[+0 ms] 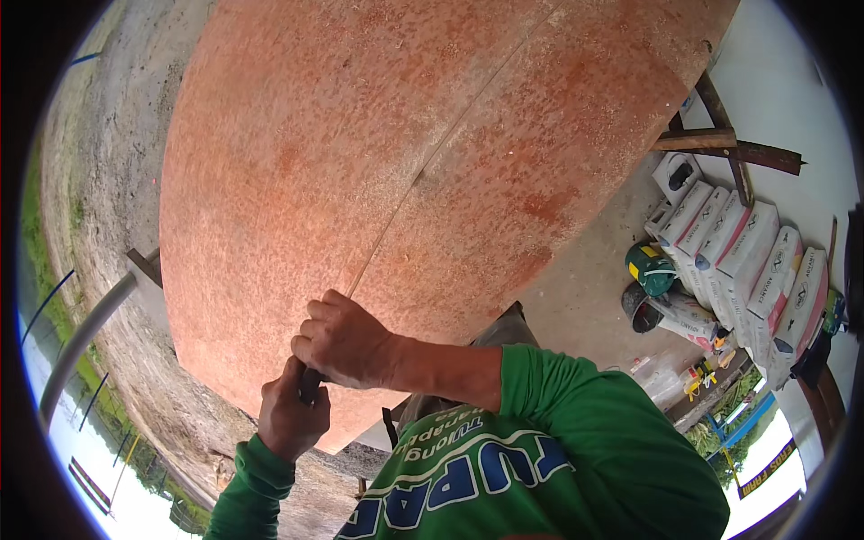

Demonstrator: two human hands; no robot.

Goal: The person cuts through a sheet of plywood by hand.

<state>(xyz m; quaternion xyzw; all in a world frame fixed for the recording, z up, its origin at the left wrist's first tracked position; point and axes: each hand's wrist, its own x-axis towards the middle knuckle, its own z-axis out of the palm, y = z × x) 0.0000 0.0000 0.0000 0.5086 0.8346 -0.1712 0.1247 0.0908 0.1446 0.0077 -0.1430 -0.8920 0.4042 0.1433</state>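
A large reddish board [297, 171], worn and speckled, fills the middle of the view. Over its near edge my two hands are close together. My right hand [346, 342] is closed in a fist, with its forearm crossing in from the right. Just below it, my left hand [290, 414] is closed around a dark handle-like object [310, 385], mostly hidden by my fingers. From the right fist a thin straight line [385, 236] runs away across the board; whether it is a rod or a seam, I cannot tell. What the right fist encloses is hidden.
Stacked white bags [742, 243] stand at the right beside a green bucket [650, 268] and a dark overturned bucket [641, 309]. Wooden beams [729, 144] jut out beyond the board's right edge. A curved grey metal pipe [85, 337] rises at the left, over bare ground.
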